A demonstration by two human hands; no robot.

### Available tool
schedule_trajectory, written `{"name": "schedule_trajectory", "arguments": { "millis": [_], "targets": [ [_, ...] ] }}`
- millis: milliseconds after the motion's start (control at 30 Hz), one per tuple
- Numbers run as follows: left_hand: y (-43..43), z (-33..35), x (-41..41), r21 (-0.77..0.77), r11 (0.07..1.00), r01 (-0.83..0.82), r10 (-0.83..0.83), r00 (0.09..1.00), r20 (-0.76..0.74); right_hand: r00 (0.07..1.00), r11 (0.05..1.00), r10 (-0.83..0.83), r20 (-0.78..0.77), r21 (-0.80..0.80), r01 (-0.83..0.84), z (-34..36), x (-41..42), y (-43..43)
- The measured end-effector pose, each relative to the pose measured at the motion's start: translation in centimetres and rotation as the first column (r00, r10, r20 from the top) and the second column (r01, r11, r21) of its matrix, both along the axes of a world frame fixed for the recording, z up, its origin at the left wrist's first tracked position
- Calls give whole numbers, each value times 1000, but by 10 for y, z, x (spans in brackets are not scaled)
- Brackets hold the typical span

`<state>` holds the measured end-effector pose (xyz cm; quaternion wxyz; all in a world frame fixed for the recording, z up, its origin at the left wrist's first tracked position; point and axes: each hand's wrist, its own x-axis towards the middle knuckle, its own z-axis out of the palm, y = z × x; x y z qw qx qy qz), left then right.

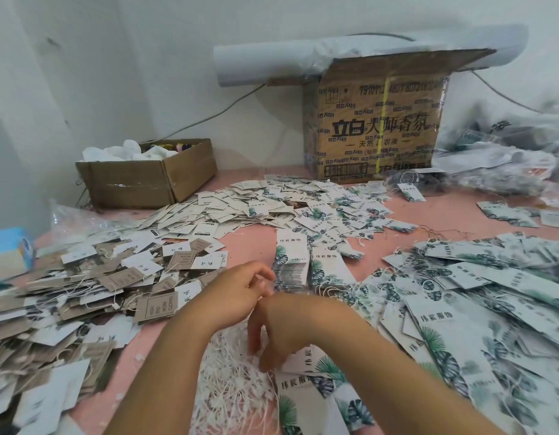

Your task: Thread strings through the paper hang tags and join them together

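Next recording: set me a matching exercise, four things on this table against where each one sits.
Things:
1. white strings
2. brown tags
3. leaf-print tags
4. printed carton

Places:
A. at the back
B. near left
C. near right
D. near centre, under the right hand

Pairs: 1-D, 2-B, 3-C, 4-A

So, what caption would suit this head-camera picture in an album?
Right hand reaches into white strings beside the left hand, amid heaps of paper hang tags on a pink table.
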<state>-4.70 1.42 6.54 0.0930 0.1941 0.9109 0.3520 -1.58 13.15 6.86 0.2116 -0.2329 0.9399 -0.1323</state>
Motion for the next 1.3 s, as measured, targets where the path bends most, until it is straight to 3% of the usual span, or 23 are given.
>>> {"name": "schedule_trajectory", "arguments": {
  "millis": [300,600,767,900,1000,1067,1167,1233,1300],
  "targets": [
    [1,2,1,12,1000,1,-1,1000,-23,995,999,40,-93,-7,-41,-8,0,-7],
    [3,9,1,192,979,-71,94,989,-114,995,973,-54,-79,-230,35,3,-8,8],
    [5,12,5,328,942,-73,89,995,-36,983,930,-142,-117,-355,92,11,-12,22],
    [5,13,8,371,927,-54,40,998,43,954,827,-274,-120,-536,170,21,-14,37],
    [4,12,9,385,922,-26,0,998,67,914,651,-405,-34,-713,262,25,-15,50],
    [4,11,7,376,927,-22,11,999,31,871,457,-487,65,-831,318,27,-17,58],
    [3,10,6,372,928,-36,38,999,4,815,33,-499,294,-934,357,30,-20,68],
    [4,9,5,356,934,-37,36,999,9,797,-272,-388,463,-884,381,31,-21,72],
    [3,7,3,322,946,-37,35,999,12,788,-512,-226,572,-759,403,31,-23,74]
  ]
}}
